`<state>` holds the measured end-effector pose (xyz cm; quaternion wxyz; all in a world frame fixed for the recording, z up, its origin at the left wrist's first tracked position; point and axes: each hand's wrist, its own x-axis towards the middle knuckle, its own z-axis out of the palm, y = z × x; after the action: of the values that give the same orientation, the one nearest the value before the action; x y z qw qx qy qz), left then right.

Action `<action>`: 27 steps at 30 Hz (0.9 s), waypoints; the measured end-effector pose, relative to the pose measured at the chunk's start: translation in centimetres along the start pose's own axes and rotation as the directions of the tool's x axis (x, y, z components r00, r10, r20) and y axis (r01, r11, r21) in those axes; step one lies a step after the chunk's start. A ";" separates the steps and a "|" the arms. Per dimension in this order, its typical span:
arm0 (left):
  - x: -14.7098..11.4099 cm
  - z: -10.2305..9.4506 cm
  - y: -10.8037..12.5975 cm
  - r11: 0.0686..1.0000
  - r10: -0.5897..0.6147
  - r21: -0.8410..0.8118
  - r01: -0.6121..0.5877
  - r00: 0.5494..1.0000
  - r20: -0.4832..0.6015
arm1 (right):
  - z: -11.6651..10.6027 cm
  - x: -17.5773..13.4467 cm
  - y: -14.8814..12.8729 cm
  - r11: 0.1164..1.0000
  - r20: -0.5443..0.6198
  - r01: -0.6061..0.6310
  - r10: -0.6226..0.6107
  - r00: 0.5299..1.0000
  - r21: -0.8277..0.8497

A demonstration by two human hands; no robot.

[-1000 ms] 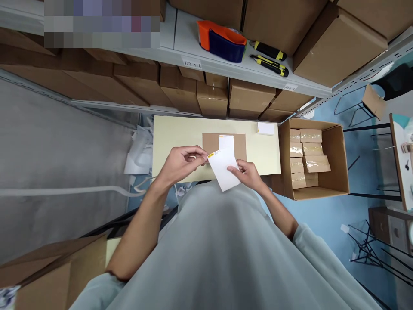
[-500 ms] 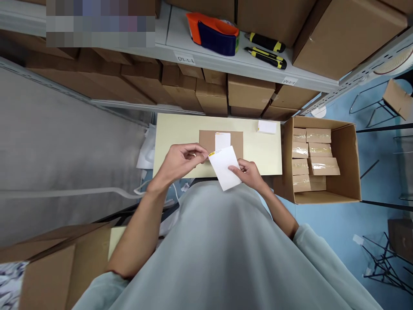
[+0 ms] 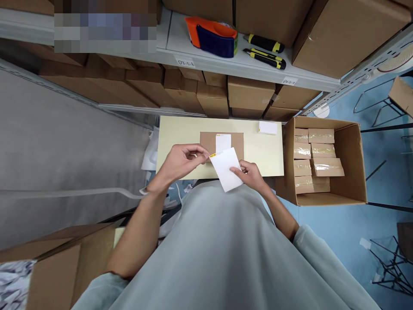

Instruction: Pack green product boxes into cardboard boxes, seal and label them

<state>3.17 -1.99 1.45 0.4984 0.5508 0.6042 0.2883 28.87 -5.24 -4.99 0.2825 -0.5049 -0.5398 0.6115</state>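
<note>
My right hand (image 3: 251, 174) grips the right edge of a white paper label (image 3: 223, 168), thumb on top. A yellow strip with small print runs along the label's top edge. At its upper left corner, the fingertips of my left hand (image 3: 187, 160) are pinched together. Beneath the label, a flat brown cardboard box (image 3: 238, 143) lies on the pale yellow table (image 3: 180, 129). Another white label (image 3: 223, 139) with a yellow mark rests on that box, partly covered by the one I hold.
A small white stack (image 3: 267, 127) sits at the table's back right. Right of the table stands an open carton (image 3: 348, 172) with several taped packets. On the shelf (image 3: 213, 64) above are an orange-and-blue tape dispenser (image 3: 214, 38) and yellow-black cutters (image 3: 266, 58). Another carton (image 3: 54, 275) stands lower left.
The view has shifted slightly. Both hands keep nearly the same pose on the label, which looks almost unmoved.
</note>
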 end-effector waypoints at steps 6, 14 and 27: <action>0.0 -0.4 0.7 0.999 -0.030 -0.027 0.034 0.991 0.132 | -0.1 0.3 0.1 0.997 0.040 0.000 -0.003 0.999 0.082; -0.4 1.2 0.1 0.964 -0.044 -0.247 0.096 0.977 0.208 | 1.1 2.8 2.1 0.997 -0.063 0.069 -0.071 0.995 -0.030; -0.6 4.8 -2.0 0.961 -0.048 -0.270 0.062 0.997 0.057 | 3.1 0.5 -1.1 0.971 -0.223 0.158 -0.196 0.955 -0.178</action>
<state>6.73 -3.97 -1.77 0.5919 0.4673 0.5613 0.3408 25.63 -5.67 -4.40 0.3583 -0.5452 -0.5916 0.4736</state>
